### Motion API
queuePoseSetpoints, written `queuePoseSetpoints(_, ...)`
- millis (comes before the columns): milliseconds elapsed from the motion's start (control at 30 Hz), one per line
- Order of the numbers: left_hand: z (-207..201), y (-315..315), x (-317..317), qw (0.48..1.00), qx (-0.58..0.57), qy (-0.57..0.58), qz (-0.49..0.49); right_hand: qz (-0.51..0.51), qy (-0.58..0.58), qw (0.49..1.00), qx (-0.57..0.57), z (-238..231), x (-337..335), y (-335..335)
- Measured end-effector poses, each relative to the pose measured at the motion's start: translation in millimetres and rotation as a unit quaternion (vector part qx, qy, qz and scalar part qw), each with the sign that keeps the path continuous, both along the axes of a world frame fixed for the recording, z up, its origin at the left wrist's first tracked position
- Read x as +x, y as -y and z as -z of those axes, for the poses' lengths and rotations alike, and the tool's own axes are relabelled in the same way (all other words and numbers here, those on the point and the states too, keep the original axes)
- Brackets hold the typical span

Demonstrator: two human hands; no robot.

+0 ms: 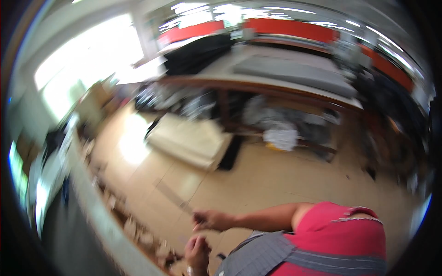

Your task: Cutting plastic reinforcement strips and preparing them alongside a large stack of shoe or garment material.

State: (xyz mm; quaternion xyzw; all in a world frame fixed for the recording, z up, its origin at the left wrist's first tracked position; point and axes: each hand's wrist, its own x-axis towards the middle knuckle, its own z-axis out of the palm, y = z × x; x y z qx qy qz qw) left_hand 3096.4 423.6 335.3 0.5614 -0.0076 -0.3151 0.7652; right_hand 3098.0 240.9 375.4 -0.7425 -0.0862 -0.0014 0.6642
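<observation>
My right hand (pixel 212 220) reaches in from the right, its arm bare below a red sleeve. Its fingers are curled closed; whatever may be in them is too small and blurred to name. Just below it, my left hand (pixel 197 252) comes up from the lower edge, a band around its wrist. That hand is closed as well, and its contents do not show. The two hands are close together, apart from each other, over the tiled floor. A grey apron (pixel 260 253) covers the front of my body.
A long light-edged table (pixel 99 225) runs along the left. On the floor ahead lies a cream bundle (pixel 189 140). Behind it stands a worktable (pixel 285 85) with grey sheet material (pixel 294 73) and dark cloth (pixel 198 53); plastic-wrapped goods (pixel 271 117) sit underneath. Dark items hang at right.
</observation>
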Motion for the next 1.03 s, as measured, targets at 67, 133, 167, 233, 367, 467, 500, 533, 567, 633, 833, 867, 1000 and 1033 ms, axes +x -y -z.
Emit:
queuePoseSetpoints(67,-10.0,0.7,20.0,1.0,-0.011,-0.004,0.014,0.011,-0.093,0.994,0.059,14.2,18.6,2.6)
queuePoseSetpoints(133,-1.8,-8.5,41.1,1.0,-0.02,0.014,-0.003,0.055,-0.092,0.994,-0.012,2.6,34.0,9.2)
queuePoseSetpoints(167,5.5,-18.2,53.3,0.998,-0.033,-0.013,-0.048,0.047,-0.071,0.996,-0.017,-0.4,48.7,10.1)
queuePoseSetpoints(233,28.0,-45.8,84.7,0.984,-0.085,-0.063,-0.142,0.051,-0.057,0.997,-0.001,10.4,82.7,13.0)
queuePoseSetpoints(367,45.7,-101.2,138.0,0.905,-0.12,-0.036,-0.407,0.025,-0.106,0.994,-0.022,13.0,153.3,18.2)
queuePoseSetpoints(467,46.5,-147.8,184.0,0.838,-0.145,-0.014,-0.526,0.008,-0.096,0.994,-0.054,27.1,218.3,23.1)
queuePoseSetpoints(500,46.4,-163.0,197.4,0.813,-0.157,-0.004,-0.561,-0.006,-0.093,0.994,-0.055,33.7,243.3,21.0)
queuePoseSetpoints(533,43.4,-173.3,209.6,0.788,-0.16,-0.002,-0.595,-0.022,-0.076,0.994,-0.07,42.7,267.8,21.4)
queuePoseSetpoints(567,43.6,-186.7,221.2,0.762,-0.152,0.014,-0.629,-0.047,-0.057,0.994,-0.084,40.4,295.6,15.4)
queuePoseSetpoints(633,47.6,-206.4,235.3,0.695,-0.143,0.03,-0.704,-0.066,-0.064,0.986,-0.141,26.5,338.6,-0.2)
queuePoseSetpoints(833,39.5,-238.6,276.2,0.562,-0.115,0.032,-0.818,-0.247,0.086,0.894,-0.363,5.0,469.7,-62.8)
queuePoseSetpoints(867,40.3,-245.1,274.5,0.54,-0.111,0.028,-0.834,-0.282,0.066,0.899,-0.329,0.0,481.6,-82.3)
queuePoseSetpoints(1000,54.1,-263.1,272.0,0.512,-0.114,-0.011,-0.851,-0.431,0.072,0.863,-0.252,5.8,511.2,-165.4)
queuePoseSetpoints(1033,57.8,-266.5,271.2,0.517,-0.107,-0.035,-0.848,-0.463,0.11,0.841,-0.256,4.9,510.8,-185.3)
